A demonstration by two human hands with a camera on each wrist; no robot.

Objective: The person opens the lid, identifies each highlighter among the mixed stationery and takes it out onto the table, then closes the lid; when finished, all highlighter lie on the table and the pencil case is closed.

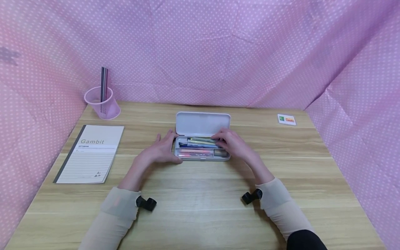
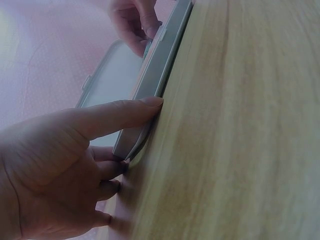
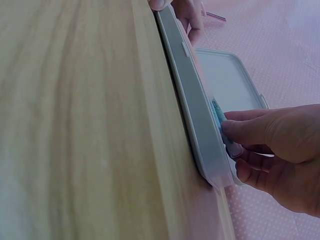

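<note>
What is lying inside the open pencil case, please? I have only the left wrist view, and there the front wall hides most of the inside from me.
Observer: In the head view, pens lie in the pencil case in two rows, one behind the other.
Operator: Thank you. Is there also something on the table, to the left of the case?
Observer: Yes, a notebook with "Gambit" printed on its cover.
Operator: And what is standing behind this notebook?
Observer: A pink cup, with slim dark sticks, perhaps pencils, rising above its rim.
</note>
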